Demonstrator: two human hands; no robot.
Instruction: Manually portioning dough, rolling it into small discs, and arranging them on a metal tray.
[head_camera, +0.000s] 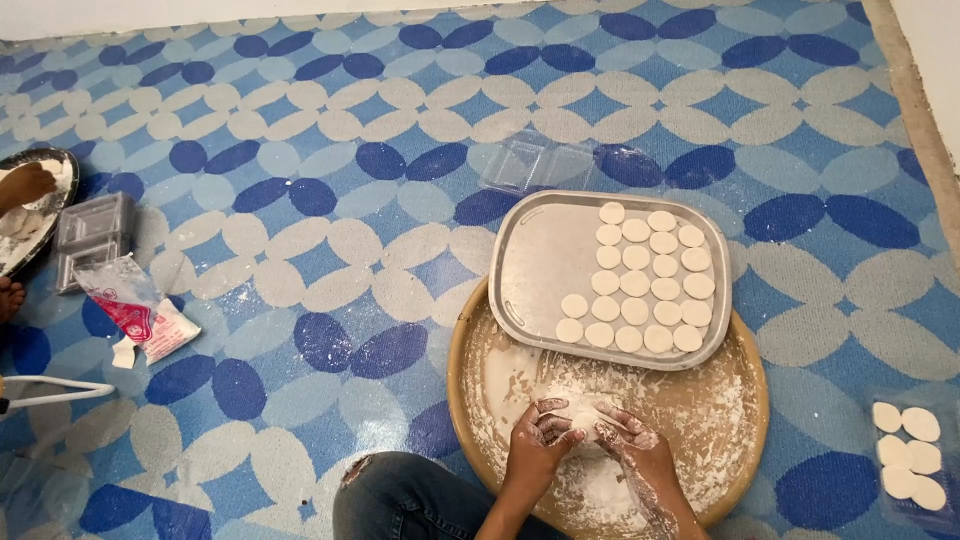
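Head view: two floury hands pressed around a lump of dough.
The left hand and right hand each curl a closed grip on the white dough, which sits over the round floured tray on the floor, just below the metal tray of flat discs.

Dough lump mostly covered by both hands; shape unclear. Round wooden tray: far part under the metal tray, near rim behind the forearms. Left edge cuts off dark pan and another person's hand. Bag print too small to read.
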